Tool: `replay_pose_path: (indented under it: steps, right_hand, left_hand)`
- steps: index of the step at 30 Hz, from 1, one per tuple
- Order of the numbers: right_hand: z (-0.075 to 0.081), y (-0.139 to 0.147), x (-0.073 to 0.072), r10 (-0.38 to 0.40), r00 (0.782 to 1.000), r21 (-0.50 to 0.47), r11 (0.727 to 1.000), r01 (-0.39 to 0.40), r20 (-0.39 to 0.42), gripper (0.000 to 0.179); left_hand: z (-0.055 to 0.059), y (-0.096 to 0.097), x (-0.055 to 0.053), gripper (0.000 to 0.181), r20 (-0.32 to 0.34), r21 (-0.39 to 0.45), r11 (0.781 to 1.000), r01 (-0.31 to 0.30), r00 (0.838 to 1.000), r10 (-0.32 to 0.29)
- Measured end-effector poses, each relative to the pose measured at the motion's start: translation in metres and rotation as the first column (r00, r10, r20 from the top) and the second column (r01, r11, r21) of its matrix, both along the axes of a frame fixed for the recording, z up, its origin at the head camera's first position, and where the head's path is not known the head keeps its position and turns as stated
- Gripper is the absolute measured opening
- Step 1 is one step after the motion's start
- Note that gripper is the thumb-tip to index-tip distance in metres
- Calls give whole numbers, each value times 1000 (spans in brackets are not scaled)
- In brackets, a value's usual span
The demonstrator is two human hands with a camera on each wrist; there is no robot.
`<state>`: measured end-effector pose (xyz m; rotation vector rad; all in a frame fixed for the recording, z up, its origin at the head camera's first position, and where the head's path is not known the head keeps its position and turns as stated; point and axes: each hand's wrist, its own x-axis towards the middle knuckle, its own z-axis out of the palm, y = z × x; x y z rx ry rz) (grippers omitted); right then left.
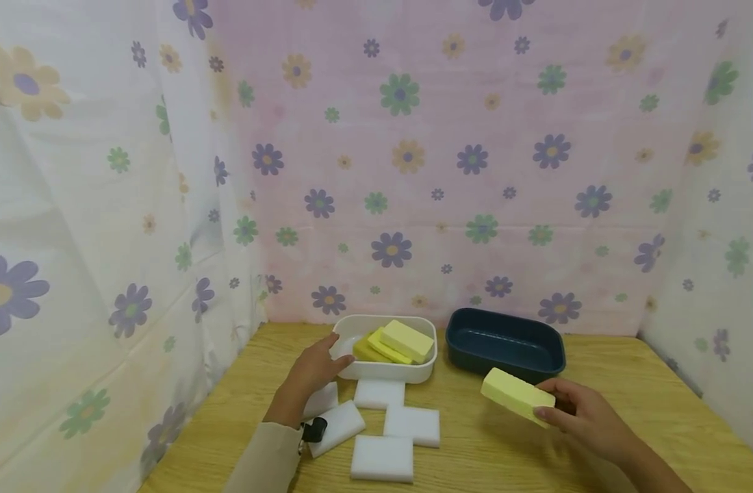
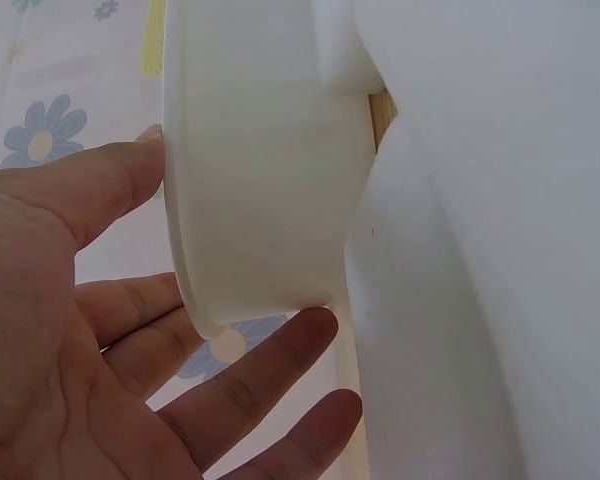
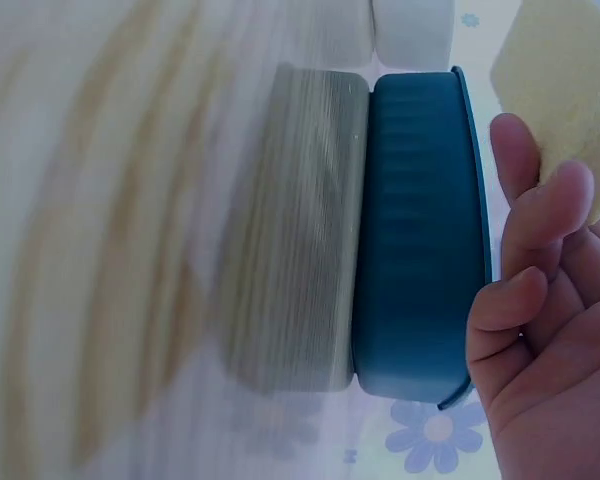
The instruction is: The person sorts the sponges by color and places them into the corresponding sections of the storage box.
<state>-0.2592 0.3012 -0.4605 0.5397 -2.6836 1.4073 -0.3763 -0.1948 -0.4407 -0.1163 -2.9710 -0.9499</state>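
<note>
My right hand (image 1: 589, 418) holds a pale yellow sponge (image 1: 517, 394) by its right end, above the table in front of the dark blue bin (image 1: 506, 370). In the right wrist view the same sponge (image 3: 555, 85) sits at the fingertips, beside the blue bin (image 3: 420, 240). At the left end of the white bin (image 1: 383, 373), my left hand (image 1: 315, 370) rests with spread fingers; in the left wrist view its thumb touches the rim of the bin (image 2: 270, 180). Several yellow sponges (image 1: 407, 339) lie in the white bin.
Several white sponges (image 1: 383, 457) lie flat on the wooden table (image 1: 475, 459) in front of the white bin, some close to the left wrist. Flowered cloth (image 1: 438, 205) hangs behind and on both sides. The blue bin's visible inside holds nothing.
</note>
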Motion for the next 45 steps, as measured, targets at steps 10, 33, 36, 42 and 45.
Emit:
replay_pose_path:
  steps: [10,33,36,42,45]
  right_hand:
    - [6,-23,-20,-78,993,35,996,82,-84,32]
    - [28,-111,-76,-140,912,205,951,232,-386,72]
    - [33,-121,-84,-146,906,221,943,249,-398,72]
    - [44,-140,-94,-152,932,261,934,245,-330,77]
    - [47,-150,-98,-163,931,282,923,261,-328,76]
  left_hand:
    - [-2,3,1,78,0,11,1000,13,1000,-13]
    - [0,-1,3,78,-6,34,999,6,1000,-6]
    - [1,-2,3,78,-4,40,999,-3,1000,3]
    - [2,-2,4,78,-6,33,999,-4,1000,5]
    - [1,-2,3,79,-6,33,999,5,1000,-5]
